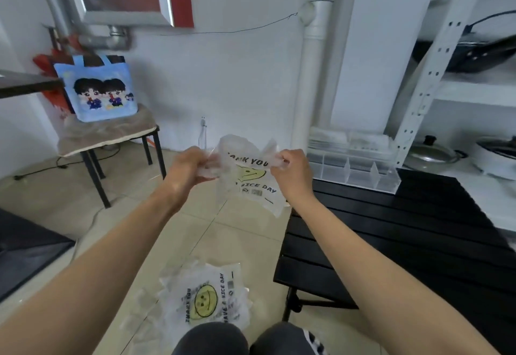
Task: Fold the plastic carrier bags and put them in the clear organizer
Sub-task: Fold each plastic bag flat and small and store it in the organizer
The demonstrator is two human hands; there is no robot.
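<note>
A clear plastic carrier bag (251, 184) with a yellow smiley and black lettering hangs in the air in front of me. My left hand (188, 171) grips its crumpled top left part. My right hand (291, 171) pinches its top right part. More bags of the same kind (203, 301) lie in a loose pile on the tiled floor by my knees. The clear organizer (354, 170), with upright dividers, stands on the far left corner of the black slatted table (405, 243), to the right of my right hand.
A chair (111, 136) with a blue cartoon tote bag (97, 89) stands at the back left. A white pipe (310, 75) runs down the wall. White metal shelving (435, 75) on the right holds pots and a pan. Cables trail on the floor at left.
</note>
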